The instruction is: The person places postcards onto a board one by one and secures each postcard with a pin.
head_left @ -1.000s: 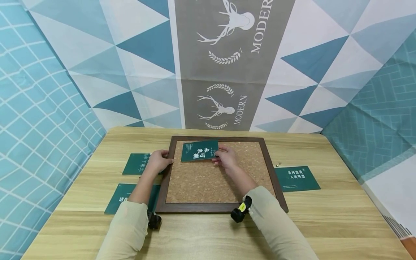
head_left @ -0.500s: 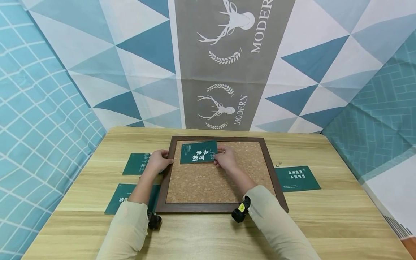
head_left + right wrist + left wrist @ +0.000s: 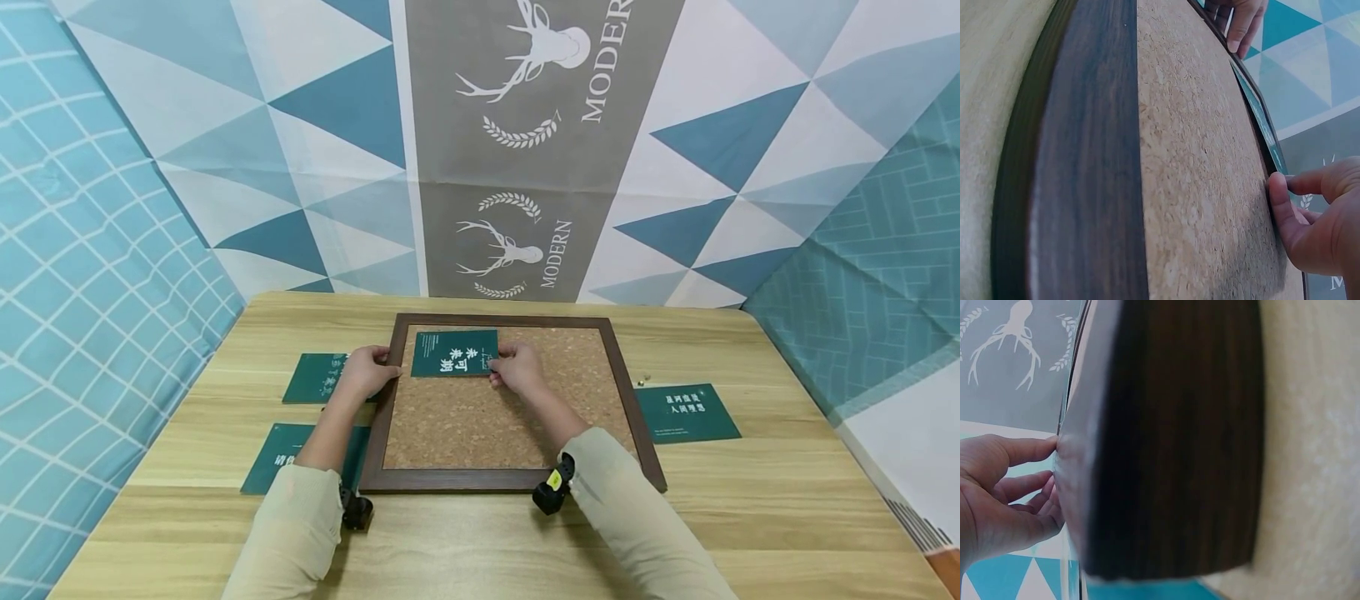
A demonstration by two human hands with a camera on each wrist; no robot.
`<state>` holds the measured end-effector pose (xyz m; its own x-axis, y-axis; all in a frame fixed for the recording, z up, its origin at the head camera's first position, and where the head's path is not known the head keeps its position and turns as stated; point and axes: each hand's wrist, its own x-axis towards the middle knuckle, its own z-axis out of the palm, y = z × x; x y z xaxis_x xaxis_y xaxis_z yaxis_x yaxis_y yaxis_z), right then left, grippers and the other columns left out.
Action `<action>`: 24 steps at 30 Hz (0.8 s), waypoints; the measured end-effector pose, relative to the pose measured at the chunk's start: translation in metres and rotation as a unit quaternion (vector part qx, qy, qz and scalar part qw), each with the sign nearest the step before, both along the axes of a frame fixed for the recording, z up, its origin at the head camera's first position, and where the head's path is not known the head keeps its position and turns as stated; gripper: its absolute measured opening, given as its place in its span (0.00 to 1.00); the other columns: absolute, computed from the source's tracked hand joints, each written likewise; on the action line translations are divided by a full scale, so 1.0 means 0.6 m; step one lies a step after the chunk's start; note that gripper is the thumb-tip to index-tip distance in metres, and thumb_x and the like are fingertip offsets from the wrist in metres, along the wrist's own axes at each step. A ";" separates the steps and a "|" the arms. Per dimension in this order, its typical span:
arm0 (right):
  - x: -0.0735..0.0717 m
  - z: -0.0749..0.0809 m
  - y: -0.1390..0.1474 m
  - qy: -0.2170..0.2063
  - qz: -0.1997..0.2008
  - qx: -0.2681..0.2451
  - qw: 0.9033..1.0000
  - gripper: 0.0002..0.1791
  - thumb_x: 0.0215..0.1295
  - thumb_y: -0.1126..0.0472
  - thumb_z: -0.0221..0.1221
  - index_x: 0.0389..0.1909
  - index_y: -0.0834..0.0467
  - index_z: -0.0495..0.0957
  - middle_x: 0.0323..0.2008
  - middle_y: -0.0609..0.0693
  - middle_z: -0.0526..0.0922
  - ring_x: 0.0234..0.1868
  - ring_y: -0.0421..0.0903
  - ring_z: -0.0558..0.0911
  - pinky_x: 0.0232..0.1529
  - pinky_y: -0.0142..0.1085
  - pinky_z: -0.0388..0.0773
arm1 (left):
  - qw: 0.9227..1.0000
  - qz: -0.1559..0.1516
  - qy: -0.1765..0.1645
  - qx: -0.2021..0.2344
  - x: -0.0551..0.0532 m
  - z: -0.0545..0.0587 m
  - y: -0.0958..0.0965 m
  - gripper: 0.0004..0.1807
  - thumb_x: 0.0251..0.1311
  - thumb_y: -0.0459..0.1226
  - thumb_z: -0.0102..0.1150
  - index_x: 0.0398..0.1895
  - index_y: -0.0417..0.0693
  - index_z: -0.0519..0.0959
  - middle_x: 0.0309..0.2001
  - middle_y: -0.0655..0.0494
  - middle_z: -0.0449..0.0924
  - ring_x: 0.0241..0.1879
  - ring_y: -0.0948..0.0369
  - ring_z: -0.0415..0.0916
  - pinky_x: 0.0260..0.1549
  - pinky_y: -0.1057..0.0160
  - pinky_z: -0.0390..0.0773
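My right hand (image 3: 520, 367) pinches the right end of a dark green card (image 3: 453, 353) with white characters. The card lies over the upper left part of a cork board (image 3: 465, 425) with a dark brown wooden frame. In the right wrist view, thumb and index finger of the right hand (image 3: 1325, 212) meet at the edge of the card (image 3: 1259, 115), which stands slightly off the cork. My left hand (image 3: 367, 373) grips the left side of the frame, thumb on top, fingers at the outer side. The left wrist view shows its fingertips (image 3: 1047, 447) against the frame (image 3: 1172, 437).
Two more green cards lie left of the board, the upper card (image 3: 307, 379) and the lower card (image 3: 270, 458), both partly behind the left arm. Another green card (image 3: 690, 414) lies at the right, by small metallic pieces (image 3: 642, 380). Patterned cloth (image 3: 517, 167) stands behind the table.
The right hand has moved the card slightly left and toward the person, and the card has turned straighter to the frame. The left hand has stayed on the frame.
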<state>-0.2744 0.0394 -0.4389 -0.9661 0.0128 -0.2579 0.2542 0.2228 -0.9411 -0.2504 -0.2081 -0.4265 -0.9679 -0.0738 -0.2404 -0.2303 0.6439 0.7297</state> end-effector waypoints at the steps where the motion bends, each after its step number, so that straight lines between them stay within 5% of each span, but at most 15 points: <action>1: 0.000 0.000 0.000 0.001 0.000 0.004 1.000 0.19 0.60 0.72 0.57 0.53 0.72 0.70 0.31 0.59 0.79 0.16 0.37 0.76 0.20 0.27 0.78 | 1.000 0.000 0.001 0.000 0.000 0.000 0.000 0.30 0.64 0.36 0.53 0.67 0.35 0.60 0.62 0.34 0.65 0.60 0.41 0.66 0.54 0.47 0.73; 24: 0.001 0.004 0.008 0.002 0.019 0.050 0.999 0.15 0.57 0.68 0.61 0.44 0.70 0.75 0.20 0.55 0.79 0.13 0.40 0.77 0.18 0.32 0.79 | 1.000 0.001 -0.002 -0.002 -0.002 0.000 0.000 0.30 0.63 0.36 0.53 0.67 0.35 0.61 0.63 0.34 0.65 0.62 0.41 0.63 0.57 0.46 0.70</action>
<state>-0.2740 0.0443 -0.4366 -0.9673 0.0010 -0.2538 0.2403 0.3251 -0.9147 -0.2517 -0.2080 -0.4264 -0.9670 -0.0762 -0.2432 -0.2336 0.6463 0.7265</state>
